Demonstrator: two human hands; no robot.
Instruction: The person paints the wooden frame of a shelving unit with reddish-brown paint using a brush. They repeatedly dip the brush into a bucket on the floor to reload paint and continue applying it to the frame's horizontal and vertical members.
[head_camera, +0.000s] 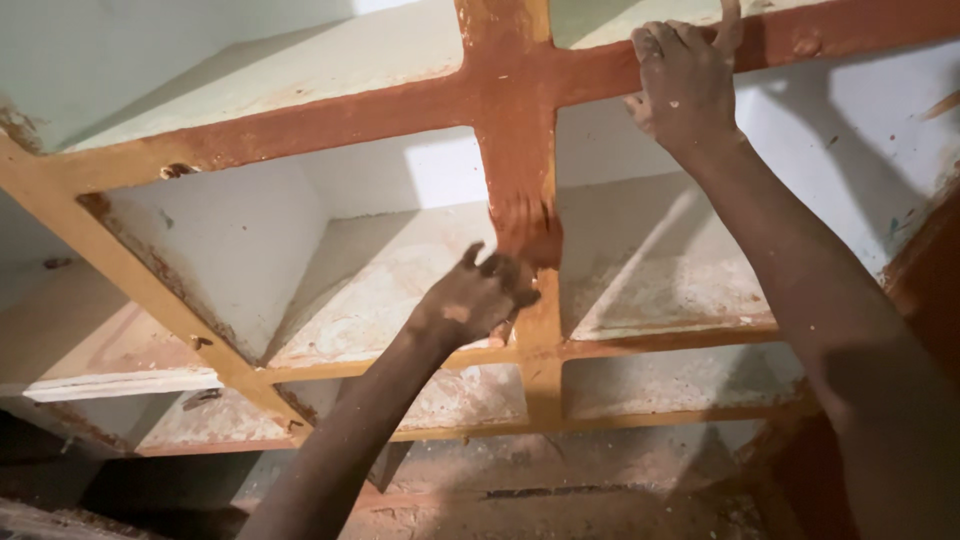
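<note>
A built-in shelf unit has a wooden frame (300, 125) stained reddish-brown on its upper bars and yellowish lower down. My left hand (480, 298) reaches up from below and holds a reddish-brown pad (527, 230), blurred, cloth or sandpaper, pressed against the vertical bar (515, 150) of the frame. My right hand (685, 80) grips the upper horizontal bar (850, 30) to the right of the crossing, fingers curled over its top edge. Both hands are dusty and flecked with light specks.
Pale, dusty shelf compartments (370, 280) lie behind the frame, with white walls at the back. A dark reddish-brown side panel (925, 270) stands at the right. Dust and debris cover the bottom ledge (560, 490). Small metal fittings (178, 170) stick out of the left frame bars.
</note>
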